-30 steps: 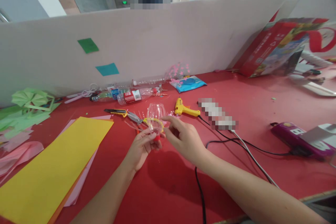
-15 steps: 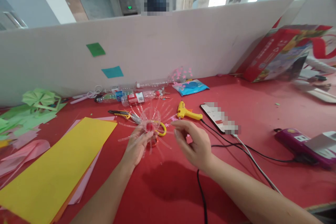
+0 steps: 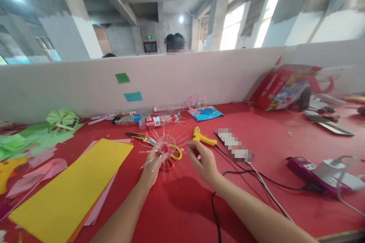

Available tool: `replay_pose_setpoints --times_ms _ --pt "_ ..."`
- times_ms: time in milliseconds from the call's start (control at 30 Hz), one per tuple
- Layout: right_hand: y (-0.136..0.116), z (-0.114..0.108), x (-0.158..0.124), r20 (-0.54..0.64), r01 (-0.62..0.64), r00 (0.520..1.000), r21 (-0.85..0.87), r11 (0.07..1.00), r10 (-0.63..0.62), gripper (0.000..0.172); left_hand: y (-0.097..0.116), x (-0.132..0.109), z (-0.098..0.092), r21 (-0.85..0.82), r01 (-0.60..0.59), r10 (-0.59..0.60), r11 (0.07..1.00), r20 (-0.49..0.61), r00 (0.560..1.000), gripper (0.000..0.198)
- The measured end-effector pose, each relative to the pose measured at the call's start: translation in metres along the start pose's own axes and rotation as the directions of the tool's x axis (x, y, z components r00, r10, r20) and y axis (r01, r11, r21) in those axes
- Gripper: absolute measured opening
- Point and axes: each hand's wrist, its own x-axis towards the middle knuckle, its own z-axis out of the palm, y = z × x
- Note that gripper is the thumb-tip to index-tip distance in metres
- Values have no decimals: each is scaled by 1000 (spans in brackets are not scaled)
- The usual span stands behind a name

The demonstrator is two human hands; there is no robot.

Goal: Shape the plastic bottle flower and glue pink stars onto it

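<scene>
My left hand (image 3: 151, 165) grips a cut clear plastic bottle top (image 3: 164, 145) with a red cap and thin strips fanned outward, held just above the red table (image 3: 270, 129). My right hand (image 3: 203, 160) hovers a little to its right, fingers curled, thumb and forefinger pinched on something too small to make out. Yellow-handled scissors (image 3: 175, 152) lie right behind the bottle top. A yellow glue gun (image 3: 202, 137) rests just beyond my right hand.
A yellow paper sheet (image 3: 74, 188) lies at left, green paper shapes (image 3: 42, 133) beyond it. Plastic bottles (image 3: 148, 120), a utility knife (image 3: 137, 135), a blue packet (image 3: 205, 113) and a phone (image 3: 232, 148) sit behind. A purple power strip (image 3: 316, 171) and cables lie at right. A white partition (image 3: 185, 79) stands behind; a person beyond it.
The bottle top was turned from upright to cap-facing-me with its strips splayed. My right hand drew away from it to the right. The camera tilted up.
</scene>
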Motion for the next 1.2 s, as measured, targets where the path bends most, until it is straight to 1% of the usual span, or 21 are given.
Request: replay_pose_setpoints --times_ms 133,233,300,367,433,467,533,600,633,700,767,800,867,933,967,1000,1067,1200 --pt "-3 1 1 -13 54 998 -18 998 -54 14 -1 -1 1 -22 8 -9 1000 -11 1000 52" --pt "-8 0 2 -7 125 992 -16 992 -126 15 1 -2 2 -47 16 -16 999 -7 1000 52" --pt "-12 0 2 3 177 984 0 984 -177 18 2 -3 2 -60 23 -23 998 -4 1000 52" --pt "-15 1 0 30 194 980 23 981 -195 19 2 -3 1 -65 24 -23 998 5 1000 52" --pt "-17 4 -2 72 155 985 38 987 -157 18 1 -3 1 -63 28 -27 998 19 999 52" --pt "-17 5 -3 93 115 989 38 993 -118 18 1 -3 0 -60 30 -29 998 27 999 52" --pt "-15 9 -4 121 8 993 36 999 -12 18 0 -3 0 -52 38 -36 998 35 999 50" --pt "-12 13 -4 136 -96 987 46 994 89 20 1 -3 0 -47 39 -37 998 32 999 49" --pt "-11 14 -4 142 -131 982 56 990 122 21 1 -3 0 -47 42 -41 998 31 999 49" --pt "-10 14 -2 157 -155 977 62 986 143 22 2 -4 0 -47 58 -57 997 33 998 48" --pt "-12 9 1 150 -122 982 43 992 114 18 3 -5 0 -33 91 -90 995 41 995 44" --pt "-14 6 2 125 -87 989 25 996 83 14 3 -5 0 -23 110 -109 994 40 993 43" --pt "-19 -4 5 17 26 1000 -3 1000 -26 14 4 -5 1 -8 143 -143 990 29 989 42" --pt "-23 -14 8 -105 138 985 -31 990 -140 15 5 -6 3 1 190 -190 982 16 982 46" --pt "-24 -18 9 -145 179 972 -39 983 -183 15 6 -7 4 5 210 -210 978 13 978 49" --pt "-25 -21 10 -156 205 965 -45 978 -210 16 7 -8 5 9 224 -224 975 18 974 49" --pt "-26 -22 12 -131 228 963 -61 972 -235 15 8 -9 8 13 233 -233 972 42 972 47" --pt "-26 -15 11 0 204 979 -55 978 -204 14 9 -13 11 7 216 -215 976 117 970 40"
